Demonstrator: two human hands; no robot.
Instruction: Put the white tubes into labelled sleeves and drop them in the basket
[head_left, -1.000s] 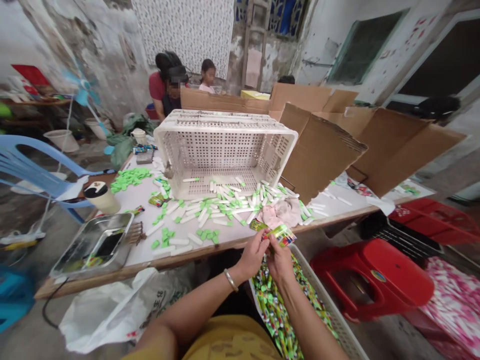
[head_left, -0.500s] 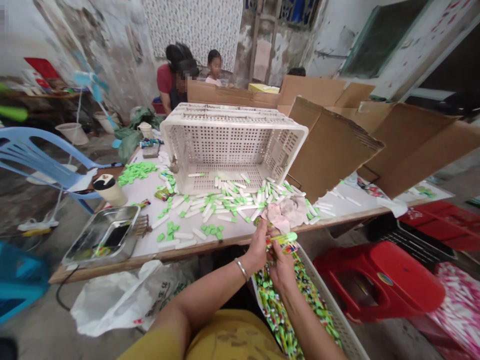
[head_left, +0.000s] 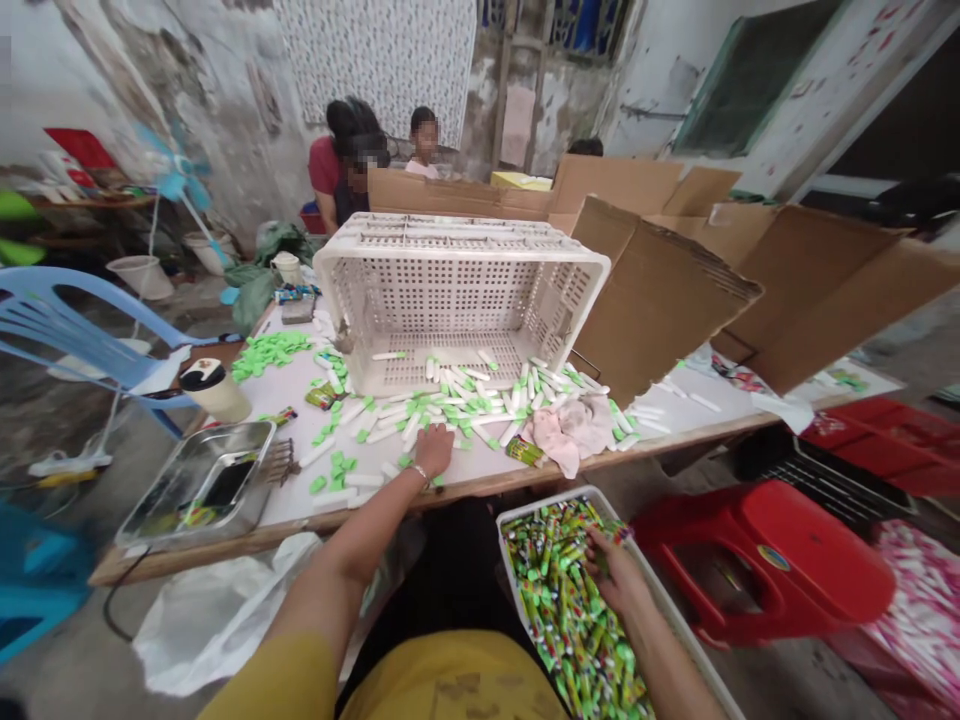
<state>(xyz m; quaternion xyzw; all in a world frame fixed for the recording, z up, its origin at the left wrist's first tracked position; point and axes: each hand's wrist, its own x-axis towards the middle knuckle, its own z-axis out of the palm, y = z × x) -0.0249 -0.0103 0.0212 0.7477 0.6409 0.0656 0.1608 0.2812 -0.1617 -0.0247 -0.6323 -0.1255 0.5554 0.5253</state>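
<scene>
My left hand (head_left: 433,452) lies palm down on the table, its fingers stretched over loose white tubes with green caps (head_left: 405,415). Whether a tube is under the fingertips cannot be seen. Over at the right, my right hand (head_left: 613,572) is low over a white crate (head_left: 504,520) filled with wrapped tubes (head_left: 555,600) in green, yellow and red printed film. Its fingers are loosely bent and apart, touching or just above the wrapped pieces. Small green caps (head_left: 343,468) sit left of my left hand. Printed wrappers (head_left: 523,452) lie beside a pink cloth (head_left: 570,430).
A large white basket (head_left: 461,235) lies on its side on the table, tubes spilling from it. Cardboard (head_left: 660,300) stands to the right. A metal tray (head_left: 202,490) and a lidded cup (head_left: 217,390) are at left. A red stool (head_left: 810,550) stands beside the crate. People sit beyond.
My hands were together above the crate, holding a wrapped tube and wrappers. They have separated: the left moved left onto the loose tubes, the right down to the crate. Wrappers now lie by the cloth.
</scene>
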